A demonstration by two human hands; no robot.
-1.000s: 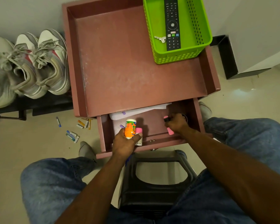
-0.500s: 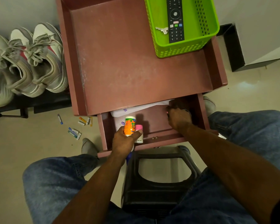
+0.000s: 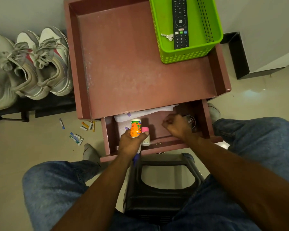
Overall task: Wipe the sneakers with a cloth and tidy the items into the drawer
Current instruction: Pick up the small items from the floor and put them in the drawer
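You are in the tidying step: both hands are inside the open drawer (image 3: 205, 120) of the stand (image 3: 140, 64). Your left hand (image 3: 130, 144) is wrapped around an orange bottle (image 3: 135, 128), thumb across its front, holding it upright near the drawer's left front corner. A pink-capped bottle (image 3: 145, 136) stands just beside it, touching or nearly touching your thumb; a purple thing pokes out below your palm, too hidden to name. Your right hand (image 3: 177, 126) is curled into a loose fist toward the drawer's right side, close to a dark round tin (image 3: 190, 121). Whether those fingers hold anything cannot be made out. White paper (image 3: 145, 113) lies along the drawer's back edge.

The sneakers (image 3: 32, 64) sit on the low rack left of the stand, well apart from your hands, with no cloth in view. Small tubes (image 3: 77, 136) lie scattered on the floor by the stand's left front corner.

Next, judging by this, set the orange bottle down upright beside the pink-capped one without knocking it over, release, then reach down left for the tubes. The basket (image 3: 187, 55) at the stand's back right corner holds a remote (image 3: 180, 22) and key (image 3: 168, 36).
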